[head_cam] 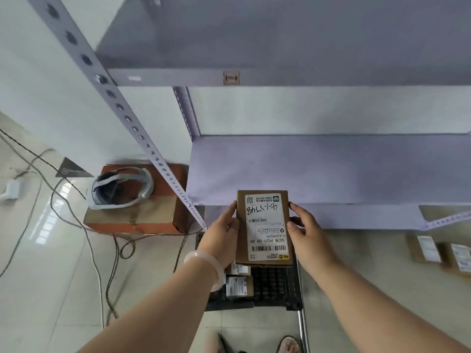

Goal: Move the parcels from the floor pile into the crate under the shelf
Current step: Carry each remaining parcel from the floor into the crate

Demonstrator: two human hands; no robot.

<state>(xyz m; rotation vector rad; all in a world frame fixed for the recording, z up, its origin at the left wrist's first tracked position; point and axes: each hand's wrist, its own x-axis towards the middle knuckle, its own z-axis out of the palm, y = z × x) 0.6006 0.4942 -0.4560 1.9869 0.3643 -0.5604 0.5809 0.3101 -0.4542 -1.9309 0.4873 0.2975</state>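
Right now you hold one brown cardboard parcel (263, 257) between both hands, its white label facing up at you with handwriting and barcodes on it. Your left hand (221, 233) grips the parcel's left edge, thumb lying along that edge and the other fingers tucked behind the box, where you cannot tell how they sit. Your right hand (307, 231) grips the right edge, thumb pressed on the side near the label and fingers curled round the back. The parcel hangs in the air just before the front lip of the lower shelf (318, 169), above the black lattice crate (276, 286) on the floor. Small labelled boxes (238, 285) already lie in the crate's left part. More parcels (430, 250) lie on the tiles to your right, well apart from the crate. A pale bracelet (204, 263) rings your left wrist. To the left, a white headset (119, 189) rests on a taped cardboard box (142, 215), beside the shelf's perforated upright (142, 138), with cables (102, 250) trailing over the floor.
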